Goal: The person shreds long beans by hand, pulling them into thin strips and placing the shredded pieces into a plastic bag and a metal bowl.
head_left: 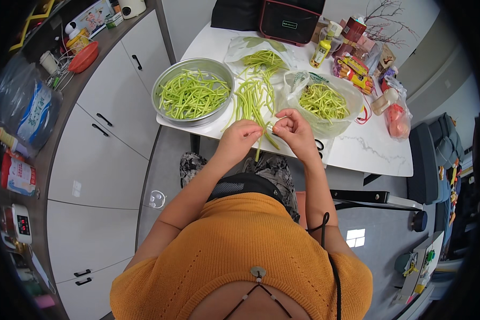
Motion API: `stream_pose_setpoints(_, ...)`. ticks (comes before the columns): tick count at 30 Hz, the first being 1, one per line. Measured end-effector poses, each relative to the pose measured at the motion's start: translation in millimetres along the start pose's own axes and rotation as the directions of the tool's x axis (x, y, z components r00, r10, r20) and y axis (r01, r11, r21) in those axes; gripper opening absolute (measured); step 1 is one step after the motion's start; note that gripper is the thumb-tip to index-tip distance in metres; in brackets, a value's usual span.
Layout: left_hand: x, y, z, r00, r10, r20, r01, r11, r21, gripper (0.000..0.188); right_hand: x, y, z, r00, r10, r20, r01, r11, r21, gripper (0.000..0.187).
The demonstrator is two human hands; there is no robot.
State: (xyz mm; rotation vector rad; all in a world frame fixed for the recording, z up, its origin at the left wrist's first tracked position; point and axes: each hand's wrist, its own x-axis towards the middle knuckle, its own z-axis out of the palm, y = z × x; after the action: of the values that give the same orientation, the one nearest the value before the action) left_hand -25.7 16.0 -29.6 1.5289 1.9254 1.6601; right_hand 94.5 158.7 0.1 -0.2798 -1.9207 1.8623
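At the near edge of the white table, my left hand [241, 140] pinches a thin green stem [262, 129] between thumb and fingertips. Facing it, my right hand [294, 133] is closed in a pinch, with a small pale or silvery bit at its fingertips that I cannot make out. A loose pile of long green stems [249, 100] lies just beyond my hands, some ends hanging over the edge. To the left, a round metal pan [159, 101] holds short cut green stems [193, 94]. On the right, an open translucent plastic bag [348, 88] contains more green pieces [324, 101].
Black-handled scissors [319, 148] lie beside my right hand, partly hidden. Behind the pile is another plastic bag [239, 49] with stems. A black appliance [288, 24], a yellow bottle [321, 53] and snack packages [353, 74] stand farther back. White cabinets [98, 160] line the left.
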Motion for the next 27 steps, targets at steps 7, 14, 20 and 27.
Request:
stream_pose_setpoints(7,-3,0,1,0.923,-0.341,0.18,0.385,0.827,-0.409,0.013,0,3,8,0.999,-0.03,-0.014,0.028,0.995,-0.091,0.022)
stream_pose_setpoints(14,0,-4,-6,0.865,-0.473,0.164,0.468,0.649,-0.599,0.013,0,0,8,0.994,-0.024,-0.104,0.015,0.996,-0.091,0.017)
stream_pose_setpoints(20,4,-7,-11,0.855,-0.517,0.038,0.366,0.55,-0.75,0.014,-4,8,4,0.999,0.025,-0.032,-0.031,0.977,-0.209,0.015)
stream_pose_setpoints(27,6,-1,-12,0.895,-0.444,0.041,0.338,0.615,-0.712,0.01,-5,8,14,0.968,0.201,0.15,-0.152,0.945,-0.289,0.013)
